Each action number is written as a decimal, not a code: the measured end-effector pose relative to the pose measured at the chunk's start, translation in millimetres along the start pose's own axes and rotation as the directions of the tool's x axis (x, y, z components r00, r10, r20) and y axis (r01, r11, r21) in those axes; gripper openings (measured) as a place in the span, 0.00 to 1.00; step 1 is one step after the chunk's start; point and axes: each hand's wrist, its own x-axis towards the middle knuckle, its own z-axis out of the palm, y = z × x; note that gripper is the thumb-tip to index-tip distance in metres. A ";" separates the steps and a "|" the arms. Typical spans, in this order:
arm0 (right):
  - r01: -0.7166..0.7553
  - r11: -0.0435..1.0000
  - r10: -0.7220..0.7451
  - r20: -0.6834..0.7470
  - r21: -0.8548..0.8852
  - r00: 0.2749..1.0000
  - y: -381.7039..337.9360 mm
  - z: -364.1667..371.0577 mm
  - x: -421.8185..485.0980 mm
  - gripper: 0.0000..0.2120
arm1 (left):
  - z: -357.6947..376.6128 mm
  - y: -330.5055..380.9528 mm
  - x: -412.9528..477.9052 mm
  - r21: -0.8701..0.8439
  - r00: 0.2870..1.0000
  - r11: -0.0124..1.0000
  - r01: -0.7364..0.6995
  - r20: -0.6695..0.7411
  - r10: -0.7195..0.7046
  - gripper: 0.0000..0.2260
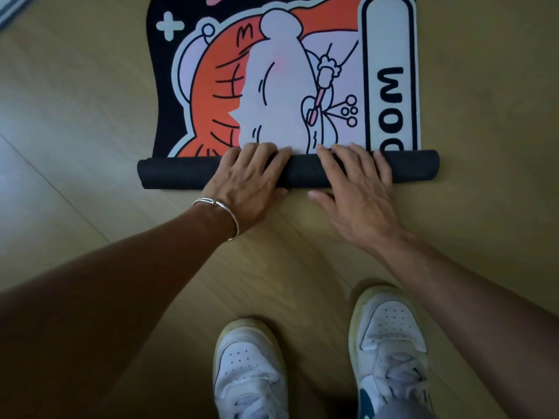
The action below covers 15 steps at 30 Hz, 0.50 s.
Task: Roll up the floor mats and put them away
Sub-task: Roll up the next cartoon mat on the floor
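- A person bends over a black fabric floor mat [272,86] printed with an orange, white and lilac cartoon figure. It lies on the pale wood-plank floor [75,116] straight ahead of their feet.
- The mat's near end is wound into a tight black roll [181,173] that runs crosswise in front of the person. The rest of the mat stretches flat away from it, printed side up.
- A white panel along the mat's right edge carries black letters, partly swallowed by the roll.
- The left hand [251,179] sits on the roll just left of its middle. Its grip is closed around the roll, with fingers arched over the top to the far side and the thumb tucked against the near side.
- The right hand [360,189] lies just right of the middle. Its grip is released: the spread fingers [341,158] press flat across the roll, and the thumb is splayed out over the floor on the near side.
- The two hands are close together without touching, and both ends of the roll stick out beyond them.
- A thin silver bangle [220,207] circles the left wrist.
- Two white perforated sneakers, left [251,367] and right [390,343], stand on the planks near the roll, apart from it.
- The striped corner of another mat [12,7] shows at the far left edge of the floor, well apart from the roll.
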 end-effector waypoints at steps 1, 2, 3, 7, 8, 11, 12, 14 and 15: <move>0.006 1.000 -0.006 -0.036 -0.001 0.999 0.8 0.7 -0.7 0.28 | -0.4 1.8 -0.6 -0.016 1.000 1.000 0.016 0.019 -0.016 0.26; 0.012 1.000 -0.012 -0.075 -0.004 0.997 1.2 1.6 -0.7 0.27 | -1.7 3.4 -0.5 -0.028 0.999 0.999 0.032 0.040 -0.031 0.26; 0.018 1.000 -0.018 -0.105 -0.005 0.994 1.3 1.5 0.0 0.26 | -3.4 4.8 -0.5 -0.036 0.998 0.998 0.043 0.045 -0.041 0.25; 0.060 0.998 -0.061 -0.150 -0.014 0.987 2.2 0.9 -3.1 0.22 | -2.4 9.2 -8.0 -0.051 0.998 0.997 0.057 0.033 -0.056 0.24; 0.071 0.997 -0.073 -0.148 -0.019 0.986 2.2 1.5 -6.5 0.22 | 0.5 11.7 -12.4 -0.057 0.998 0.997 0.060 0.027 -0.058 0.24; 0.081 0.996 -0.083 -0.124 -0.019 0.989 -0.7 5.4 -22.8 0.22 | 9.5 21.6 -28.5 -0.066 0.998 0.996 0.066 -0.014 -0.067 0.23; 0.078 0.997 -0.080 -0.114 -0.019 0.990 -2.3 6.9 -29.0 0.22 | 12.9 24.3 -34.0 -0.071 0.998 0.996 0.062 -0.030 -0.064 0.22; 0.074 0.997 -0.076 -0.098 -0.024 0.992 -5.0 9.6 -41.1 0.22 | 18.5 29.7 -44.7 -0.079 0.998 0.996 0.046 -0.043 -0.050 0.21; 0.074 0.997 -0.077 -0.090 -0.031 0.993 -6.0 10.5 -47.3 0.22 | 20.0 32.5 -49.8 -0.083 0.998 0.996 0.041 -0.046 -0.045 0.21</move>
